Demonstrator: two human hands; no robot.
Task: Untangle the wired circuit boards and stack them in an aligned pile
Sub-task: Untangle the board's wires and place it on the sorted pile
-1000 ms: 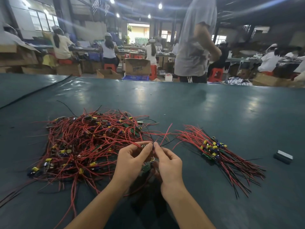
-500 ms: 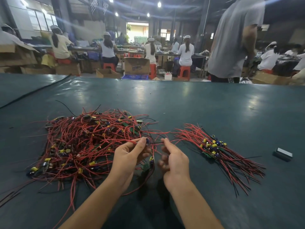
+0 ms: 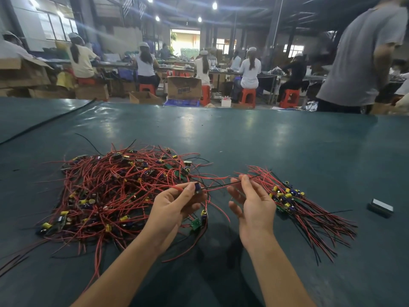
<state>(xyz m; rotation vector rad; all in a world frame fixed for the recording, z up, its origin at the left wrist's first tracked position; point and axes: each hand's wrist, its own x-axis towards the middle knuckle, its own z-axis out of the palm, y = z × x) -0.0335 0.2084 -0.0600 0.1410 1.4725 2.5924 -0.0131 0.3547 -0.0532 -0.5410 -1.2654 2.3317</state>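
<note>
Left hand (image 3: pixel 174 207) and right hand (image 3: pixel 252 204) — bare, long-fingered — on bare slim forearms (image 3: pixel 124 267)

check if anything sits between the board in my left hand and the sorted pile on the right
Your right hand, up at the board's black wire, and stray red wires lie between the board and the sorted pile.

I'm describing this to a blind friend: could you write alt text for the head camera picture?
A person's left hand holds a small wired circuit board above a green table while the right hand pinches its black wire taut. A tangled heap of red-wired boards lies to the left, a neater pile to the right.
</note>
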